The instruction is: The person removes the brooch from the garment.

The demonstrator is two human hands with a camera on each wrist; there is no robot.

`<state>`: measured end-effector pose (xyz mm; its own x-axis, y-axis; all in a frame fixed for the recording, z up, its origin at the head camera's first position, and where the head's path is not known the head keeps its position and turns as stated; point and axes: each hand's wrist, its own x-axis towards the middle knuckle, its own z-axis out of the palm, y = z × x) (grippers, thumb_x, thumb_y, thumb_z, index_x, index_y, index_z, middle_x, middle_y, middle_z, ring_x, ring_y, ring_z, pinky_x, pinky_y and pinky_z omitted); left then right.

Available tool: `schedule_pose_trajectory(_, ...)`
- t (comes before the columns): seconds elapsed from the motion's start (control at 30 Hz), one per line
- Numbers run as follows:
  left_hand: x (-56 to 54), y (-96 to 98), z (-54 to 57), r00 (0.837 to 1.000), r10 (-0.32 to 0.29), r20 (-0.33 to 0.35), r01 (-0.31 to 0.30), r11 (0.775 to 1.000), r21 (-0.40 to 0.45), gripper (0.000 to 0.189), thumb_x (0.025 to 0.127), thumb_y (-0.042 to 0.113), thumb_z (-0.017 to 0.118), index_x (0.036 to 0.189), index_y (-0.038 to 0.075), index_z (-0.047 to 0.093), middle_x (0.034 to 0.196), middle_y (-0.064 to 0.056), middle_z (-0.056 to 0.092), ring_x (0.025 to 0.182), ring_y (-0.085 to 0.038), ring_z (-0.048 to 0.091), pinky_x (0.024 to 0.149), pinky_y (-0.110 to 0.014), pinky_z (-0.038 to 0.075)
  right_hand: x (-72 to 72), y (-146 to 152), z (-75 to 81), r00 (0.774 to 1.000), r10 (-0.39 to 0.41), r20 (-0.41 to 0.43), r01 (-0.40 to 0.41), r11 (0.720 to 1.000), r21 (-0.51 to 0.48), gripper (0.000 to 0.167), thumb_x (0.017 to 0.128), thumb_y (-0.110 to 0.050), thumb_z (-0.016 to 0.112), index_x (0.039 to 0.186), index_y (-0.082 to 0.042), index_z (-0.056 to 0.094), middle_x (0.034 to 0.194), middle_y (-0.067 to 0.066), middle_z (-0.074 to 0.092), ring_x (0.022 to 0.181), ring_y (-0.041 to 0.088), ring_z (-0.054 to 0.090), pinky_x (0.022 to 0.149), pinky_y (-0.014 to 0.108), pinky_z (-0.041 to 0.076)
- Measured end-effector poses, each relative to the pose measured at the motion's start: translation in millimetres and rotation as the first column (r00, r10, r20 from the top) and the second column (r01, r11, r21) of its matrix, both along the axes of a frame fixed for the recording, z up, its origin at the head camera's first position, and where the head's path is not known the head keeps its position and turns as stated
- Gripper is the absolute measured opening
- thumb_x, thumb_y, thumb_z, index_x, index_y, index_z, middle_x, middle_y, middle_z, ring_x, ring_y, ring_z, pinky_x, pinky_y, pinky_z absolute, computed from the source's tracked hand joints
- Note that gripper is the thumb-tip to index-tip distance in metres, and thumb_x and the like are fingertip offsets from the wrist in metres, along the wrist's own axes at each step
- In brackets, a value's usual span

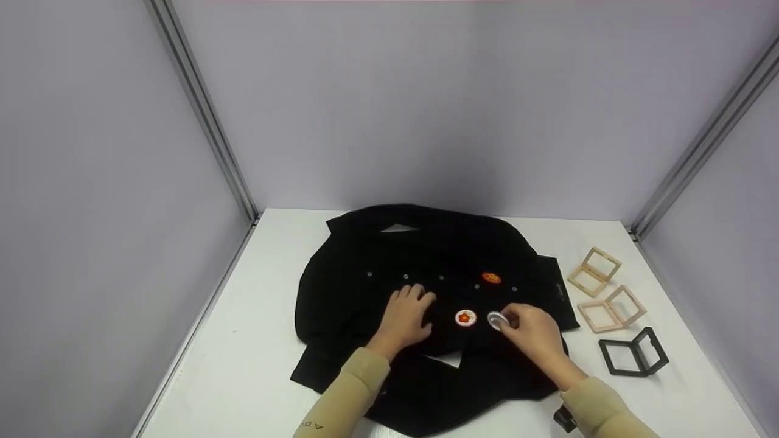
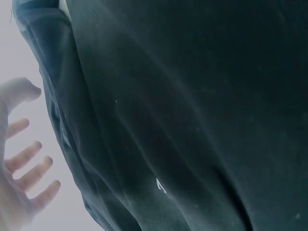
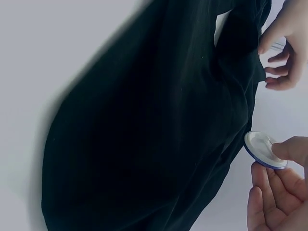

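Observation:
A black short-sleeved shirt (image 1: 359, 310) with a row of small buttons lies spread on the white table. My left hand (image 1: 403, 316) is over its middle, fingers loosely extended and holding nothing. Between thumb and fingers, my right hand (image 1: 535, 331) pinches a round pin badge (image 1: 496, 321) above the shirt. The right wrist view shows the pale back of the badge (image 3: 260, 144) and its blue edge. Just left of it, a white badge with a red flower (image 1: 465, 318) is on the shirt. Farther back on the cloth sits an orange-red badge (image 1: 492, 278).
Three hinged square frames stand opened along the right: a light wooden one (image 1: 593, 274), a pinkish one (image 1: 611, 310) and a black one (image 1: 633, 354). A small dark object (image 1: 565, 420) shows beside my right sleeve. Grey panels (image 1: 389, 109) enclose the table's back and sides.

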<state>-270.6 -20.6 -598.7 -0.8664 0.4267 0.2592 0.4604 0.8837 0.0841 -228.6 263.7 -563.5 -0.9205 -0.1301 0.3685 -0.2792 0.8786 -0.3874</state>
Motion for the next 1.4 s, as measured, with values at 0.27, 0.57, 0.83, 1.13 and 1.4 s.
schedule_pose_trajectory(0.27, -2.6, -10.5, -5.2, 0.988, 0.103, 0.118, -0.107, 0.994, 0.025, 0.070, 0.080, 0.038, 0.088, 0.142, 0.017, 0.060, 0.146, -0.019, 0.058, 0.132, -0.040, 0.059, 0.108, -0.056, 0.053, -0.9, 5.8, 1.1, 1.000, -0.010, -0.001, 0.010, 1.000, 0.003, 0.013, 0.081, -0.014, 0.087, 0.081, -0.014, 0.075, 0.072, 0.000, 0.071, 0.065, 0.013, 0.061, 0.060, 0.036, 0.048)
schedule_pose_trajectory(0.57, -2.5, -18.7, -9.7, 0.978, 0.135, 0.158, -0.141, 0.990, 0.023, 0.073, 0.078, 0.036, 0.091, 0.142, 0.016, 0.061, 0.146, -0.022, 0.057, 0.128, -0.041, 0.059, 0.103, -0.056, 0.055, -3.7, 12.7, 1.5, 1.000, -0.014, 0.005, 0.013, 1.000, 0.006, 0.013, 0.082, -0.015, 0.087, 0.080, -0.014, 0.074, 0.070, -0.001, 0.067, 0.064, 0.013, 0.057, 0.059, 0.035, 0.045)
schedule_pose_trajectory(0.83, -6.1, -21.3, -11.5, 0.967, 0.158, 0.197, -0.164, 0.986, 0.012, 0.076, 0.076, 0.035, 0.093, 0.142, 0.014, 0.062, 0.146, -0.023, 0.057, 0.128, -0.043, 0.059, 0.102, -0.058, 0.055, -7.4, 20.4, 0.6, 1.000, -0.021, -0.006, 0.021, 1.000, 0.015, 0.010, 0.082, -0.013, 0.086, 0.082, -0.013, 0.076, 0.070, -0.001, 0.067, 0.063, 0.012, 0.057, 0.058, 0.035, 0.045)
schedule_pose_trajectory(1.13, -8.4, -21.3, -10.5, 0.961, 0.163, 0.223, -0.168, 0.986, 0.006, 0.078, 0.074, 0.037, 0.094, 0.141, 0.014, 0.063, 0.145, -0.023, 0.059, 0.127, -0.044, 0.060, 0.101, -0.058, 0.056, -11.0, 27.3, -0.2, 1.000, -0.029, -0.002, 0.029, 1.000, 0.010, 0.011, 0.083, -0.014, 0.086, 0.082, -0.014, 0.076, 0.069, 0.001, 0.066, 0.063, 0.013, 0.055, 0.058, 0.035, 0.043)
schedule_pose_trajectory(1.4, -10.2, -21.3, -11.2, 0.957, 0.167, 0.237, -0.171, 0.985, -0.005, 0.070, 0.074, 0.037, 0.093, 0.135, 0.014, 0.068, 0.134, -0.018, 0.064, 0.122, -0.040, 0.061, 0.098, -0.057, 0.056, -12.0, 32.4, 3.0, 0.999, -0.042, -0.013, 0.042, 0.999, 0.013, 0.011, 0.083, -0.014, 0.086, 0.081, -0.014, 0.075, 0.069, -0.001, 0.066, 0.062, 0.013, 0.055, 0.057, 0.034, 0.042)
